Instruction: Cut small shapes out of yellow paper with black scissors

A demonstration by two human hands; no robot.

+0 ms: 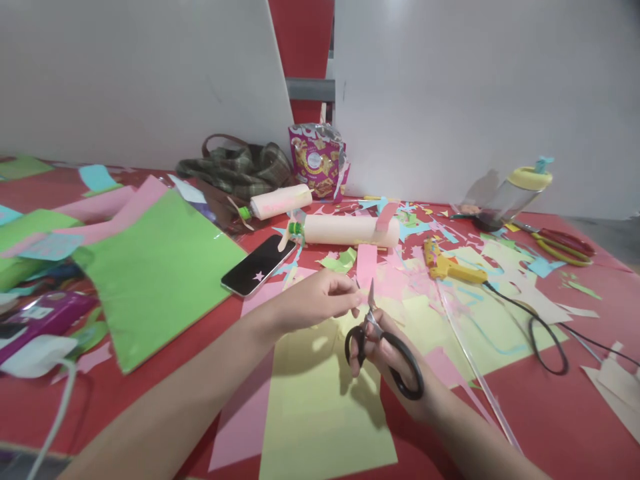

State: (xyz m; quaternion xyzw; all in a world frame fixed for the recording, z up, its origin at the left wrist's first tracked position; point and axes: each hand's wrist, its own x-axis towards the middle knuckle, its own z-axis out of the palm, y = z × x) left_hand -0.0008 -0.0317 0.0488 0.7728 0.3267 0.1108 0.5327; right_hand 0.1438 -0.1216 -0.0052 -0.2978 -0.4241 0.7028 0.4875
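1. The left hand (320, 299) pinches a small paper scrap (358, 293) at its fingertips, right by the blade tips, seemingly to steady it.
2. The right hand (400, 373) grips black-handled scissors (383, 340), fingers through the loops and blades pointing up.
3. Both hands hover over a yellow sheet (320, 413) on the littered desk (550, 413). A glue gun (450, 268) lies well apart.

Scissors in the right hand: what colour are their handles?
Black; the scissors show best in the head view.

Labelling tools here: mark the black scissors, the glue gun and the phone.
black scissors (373, 321), head view, on the pivot.
glue gun (453, 269), head view, on its yellow body.
phone (259, 265), head view, on the dark screen.
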